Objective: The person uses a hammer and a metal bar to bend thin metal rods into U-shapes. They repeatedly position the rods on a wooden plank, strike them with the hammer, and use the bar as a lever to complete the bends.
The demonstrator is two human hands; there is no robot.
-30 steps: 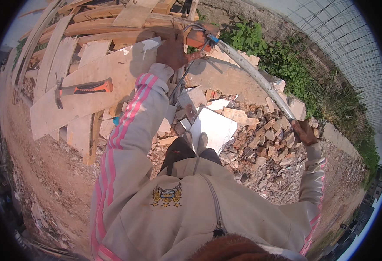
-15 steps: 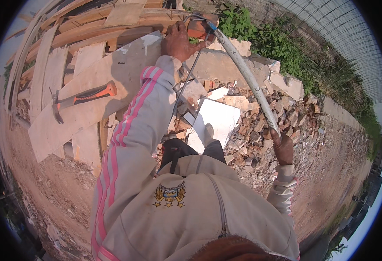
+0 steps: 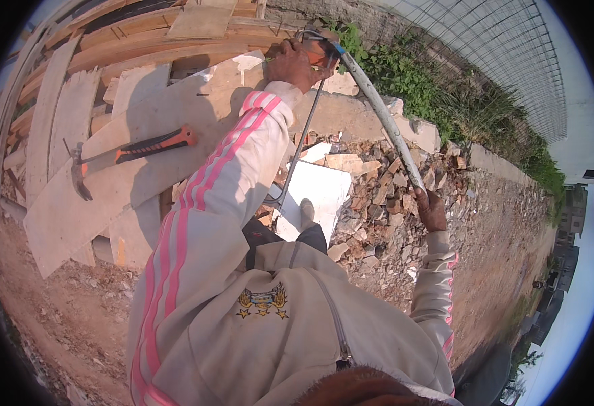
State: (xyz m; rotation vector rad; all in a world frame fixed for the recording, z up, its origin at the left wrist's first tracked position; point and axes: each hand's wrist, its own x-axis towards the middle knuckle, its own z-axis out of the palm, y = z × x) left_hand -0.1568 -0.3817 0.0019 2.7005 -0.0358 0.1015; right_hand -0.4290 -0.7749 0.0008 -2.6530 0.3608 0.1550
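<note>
A long, worn whitish pipe (image 3: 385, 116) slants from the far middle toward me on the right, with blue at its far end. My right hand (image 3: 433, 212) is closed around its near end. At the far end my left hand (image 3: 292, 66) grips a thin dark metal rod (image 3: 305, 132), its thumb lying across the rod. That rod bends near the pipe's blue end and runs back toward my feet. Beside the left fingers shows an orange-brown block (image 3: 318, 53), partly hidden by the hand. A claw hammer (image 3: 155, 147) with an orange and black handle lies on the boards to the left.
Stacked planks and a pale plywood board (image 3: 117, 179) fill the left side. Broken brick rubble (image 3: 378, 196) and a white panel (image 3: 320, 186) lie around my feet. Green plants (image 3: 418, 91) and wire mesh (image 3: 513, 57) stand at the far right.
The pipe's near end and my right hand have shifted slightly in the picture. My left hand appears a little farther right as the whole view moves; both grips look the same.
</note>
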